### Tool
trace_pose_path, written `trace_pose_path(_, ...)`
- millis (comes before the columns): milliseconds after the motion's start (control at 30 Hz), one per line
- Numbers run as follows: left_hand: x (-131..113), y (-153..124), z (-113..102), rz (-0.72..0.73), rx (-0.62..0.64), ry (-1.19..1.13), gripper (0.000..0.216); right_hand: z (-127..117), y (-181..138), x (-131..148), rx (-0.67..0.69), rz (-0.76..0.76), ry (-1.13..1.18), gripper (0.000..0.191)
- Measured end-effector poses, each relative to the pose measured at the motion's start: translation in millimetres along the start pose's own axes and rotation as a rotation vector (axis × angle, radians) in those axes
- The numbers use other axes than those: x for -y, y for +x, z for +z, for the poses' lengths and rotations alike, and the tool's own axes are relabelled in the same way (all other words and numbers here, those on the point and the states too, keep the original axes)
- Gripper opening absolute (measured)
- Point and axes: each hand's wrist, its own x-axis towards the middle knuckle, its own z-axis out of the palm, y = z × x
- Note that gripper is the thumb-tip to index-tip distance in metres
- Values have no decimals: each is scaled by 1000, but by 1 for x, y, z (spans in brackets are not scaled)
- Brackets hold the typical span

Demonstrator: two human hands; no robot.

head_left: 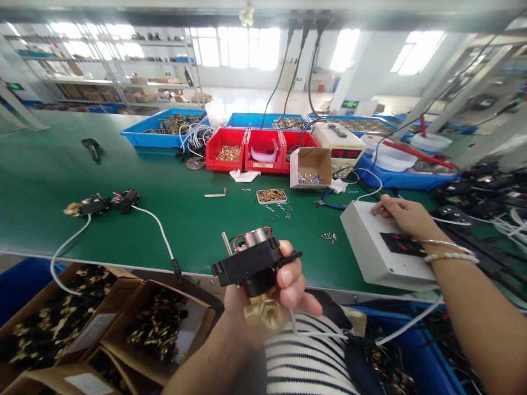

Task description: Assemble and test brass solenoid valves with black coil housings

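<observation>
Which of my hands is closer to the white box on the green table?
Right. The right hand rests its fingertips on the far edge of the white box; the left hand is apart, off to its left, gripping a black-and-brass valve.

The green bench (41, 181) bears red bins (214, 158), a white box (370, 247) (right) and loose screws (328, 237).

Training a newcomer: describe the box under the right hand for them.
At the near right edge of the green table, a white box lies under the right hand. Unlike the cardboard box behind, it is flat with a dark panel on top.
</observation>
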Motion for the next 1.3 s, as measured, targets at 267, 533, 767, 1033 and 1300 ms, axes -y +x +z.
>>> trace_pose_path(267, 4, 2, 12, 202, -378, 234, 49, 0, -3, 1, 10, -38, 20, 79)
trace_pose_path(533, 8, -2, 10, 220, -349, 516, 31, 0, -2, -4, 16, -98, 34, 74)
trace_pose_path(767, 5, -5, 12, 222, -402, 651, 36, 1, -1, -5, 15, -107, 50, 70)
trace_pose_path(1033, 4, -2, 9, 200, -428, 638, 36, 1, -4, -1, 25, -85, 53, 76)
trace_pose_path(1300, 5, -4, 14, 186, -410, 644, 36, 0, -2, -5, 21, -93, 37, 73)
